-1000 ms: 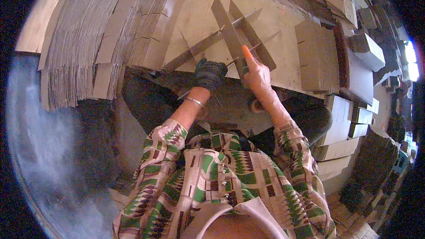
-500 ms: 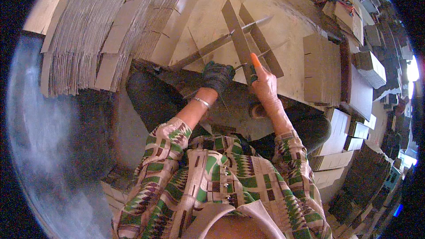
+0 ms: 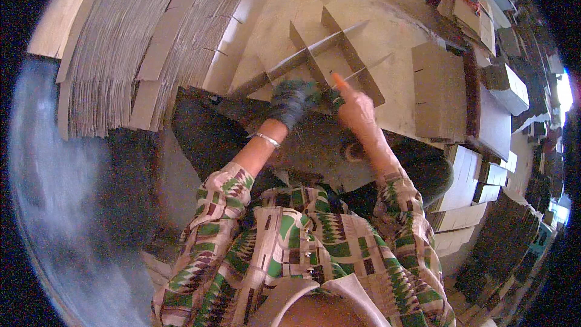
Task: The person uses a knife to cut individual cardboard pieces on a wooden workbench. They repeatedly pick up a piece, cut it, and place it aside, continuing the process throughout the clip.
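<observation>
Several slotted brown cardboard strips stand on edge, crossed into a divider grid (image 3: pixel 350 48) in front of me. My left hand (image 3: pixel 292 106), in a dark glove, is curled at the grid's near side, around the end of a cross strip; motion blurs its fingers. My right hand (image 3: pixel 357 109) is bare except for an orange cover on one finger and a dark one on the thumb. It pinches the near end of a long cardboard strip (image 3: pixel 307 54), its orange fingertip along the strip's right face. The gripped ends are mostly hidden by the hands.
A long row of stacked cardboard strips (image 3: pixel 127 48) stands at the left. Another upright cardboard stack (image 3: pixel 439 91) is at the right, beside a brown board (image 3: pixel 493 121). More cardboard bundles (image 3: pixel 457 178) lie farther right. The pale work surface (image 3: pixel 272 6) extends beyond the grid.
The left long strip has shifted left, so the two long strips stand farther apart. My right hand has moved slightly left with it; my left hand has moved a little left and blurs.
</observation>
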`<state>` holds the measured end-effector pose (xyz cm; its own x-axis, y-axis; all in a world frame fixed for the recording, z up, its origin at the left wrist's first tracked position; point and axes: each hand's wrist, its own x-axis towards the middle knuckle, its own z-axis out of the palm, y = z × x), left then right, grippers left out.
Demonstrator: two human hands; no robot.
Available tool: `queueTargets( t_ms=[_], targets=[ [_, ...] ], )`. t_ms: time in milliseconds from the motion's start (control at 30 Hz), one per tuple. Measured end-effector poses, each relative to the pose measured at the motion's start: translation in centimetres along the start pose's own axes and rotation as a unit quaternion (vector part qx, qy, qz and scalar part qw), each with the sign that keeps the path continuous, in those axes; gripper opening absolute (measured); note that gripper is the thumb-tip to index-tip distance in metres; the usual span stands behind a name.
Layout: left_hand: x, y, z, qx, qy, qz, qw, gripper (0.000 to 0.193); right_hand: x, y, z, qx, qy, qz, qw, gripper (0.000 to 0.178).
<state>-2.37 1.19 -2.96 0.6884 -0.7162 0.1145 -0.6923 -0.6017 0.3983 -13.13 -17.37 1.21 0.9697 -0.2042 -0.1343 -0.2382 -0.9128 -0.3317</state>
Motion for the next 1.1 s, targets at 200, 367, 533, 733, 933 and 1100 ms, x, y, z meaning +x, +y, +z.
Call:
queueTargets(
  t_ms=[200, 367, 533, 733, 933, 1100],
  targets=[
    [1.2, -6.5, -1.0, 0.155, 0.095, -0.270, 0.945, 0.091, 0.7, 6.5, 1.2, 0.051, 0.171, 0.206, 0.962, 0.065],
    [3.1, 1.3, 2.0, -0.118, -0.115, -0.164, 0.973, 0.066, 4.2, 8.5, 11.1, 0.220, 0.086, 0.008, 0.972, 0.056],
    [2.9, -1.6, 1.9, -0.175, -0.051, -0.244, 0.953, 0.036, 6.0, -2.1, 9.9, 0.664, 0.005, 0.060, 0.745, 0.055],
    [3.8, -10.0, -15.9, 0.082, 0.249, -0.184, 0.947, 0.020, 5.1, -1.3, 10.1, 0.481, 0.017, 0.046, 0.875, 0.044],
    [2.3, -16.0, -24.5, 0.348, 0.156, -0.306, 0.872, 0.041, 2.7, 3.4, 18.0, 0.417, 0.009, 0.039, 0.908, 0.039],
    [-3.1, -25.7, -15.8, 0.302, 0.088, -0.397, 0.862, 0.051, 0.6, 1.5, 18.2, 0.424, -0.043, 0.017, 0.904, 0.045]
  ],
)
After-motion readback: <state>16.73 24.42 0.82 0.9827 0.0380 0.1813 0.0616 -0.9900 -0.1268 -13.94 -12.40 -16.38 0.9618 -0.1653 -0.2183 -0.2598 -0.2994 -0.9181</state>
